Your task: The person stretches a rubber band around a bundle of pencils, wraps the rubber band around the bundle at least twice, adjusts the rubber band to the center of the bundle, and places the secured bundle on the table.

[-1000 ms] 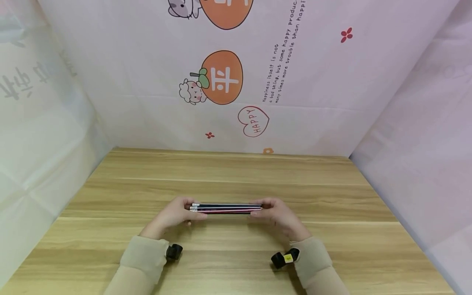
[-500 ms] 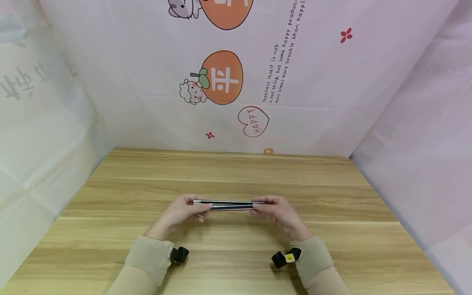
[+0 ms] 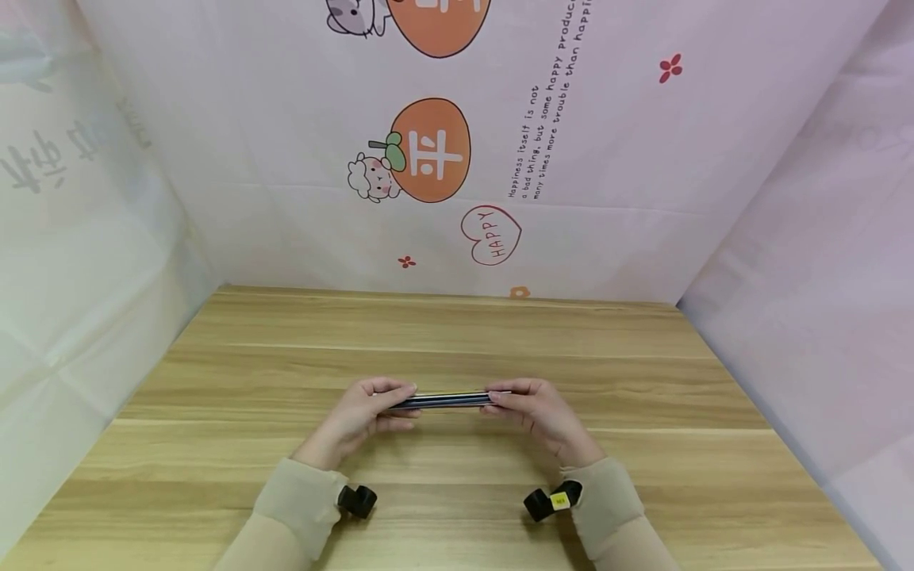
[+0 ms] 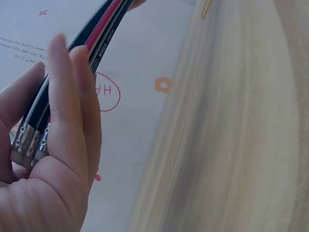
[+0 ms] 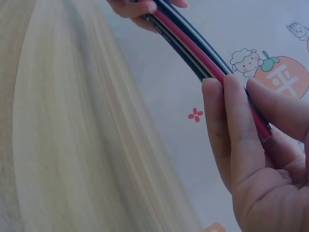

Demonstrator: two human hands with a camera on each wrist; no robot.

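Several pencils (image 3: 451, 400), dark ones and a red one, are held together in a level bundle above the table. My left hand (image 3: 362, 412) grips the eraser end between thumb and fingers. In the left wrist view the metal ferrules and pale erasers (image 4: 25, 145) show beside the palm. The other end is pinched by my right hand (image 3: 537, 411); in the right wrist view the red pencil (image 5: 193, 46) runs along the bundle past those fingertips. Both hands hide parts of the pencil ends.
Beneath the hands lies the wood-grain table (image 3: 457, 492). A printed white cloth (image 3: 600, 238) hangs along its back edge, with more pale cloth at both sides. Each wrist wears a beige band with a small black camera (image 3: 357, 501).
My left hand has slid right along the bundle, its thumb now farther from the eraser end. The pencils have been drawn closer together and raised slightly. My right hand has barely moved.
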